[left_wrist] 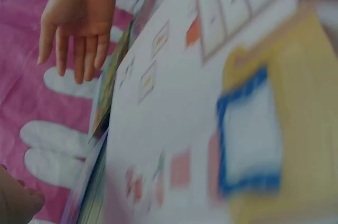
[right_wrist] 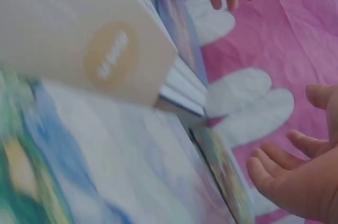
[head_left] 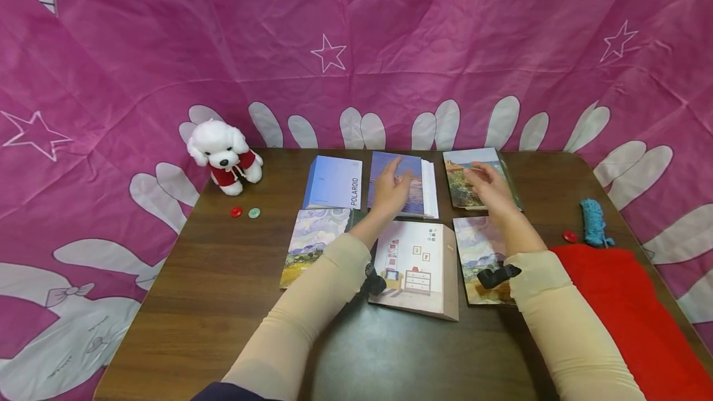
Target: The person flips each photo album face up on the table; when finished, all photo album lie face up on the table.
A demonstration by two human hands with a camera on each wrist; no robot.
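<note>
Hovering with left grip (head_left: pixel 392 189) released over purple seascape notebook (head_left: pixel 413 202), right grip (head_left: pixel 492 190) released over coastal-landscape notebook (head_left: pixel 459 185), both lengthwise toward table (head_left: pixel 184 283) far edge.

Head cam: up high, faces forward and down, takes in most of the table (head_left: pixel 189 289) plus pink backdrop (head_left: pixel 267 36). Left wrist: very near the white book (left_wrist: pixel 174 97), rolled sideways, backdrop at left. Right wrist: also near, opposite roll, backdrop right. Both wrist views share book and backdrop.
</note>
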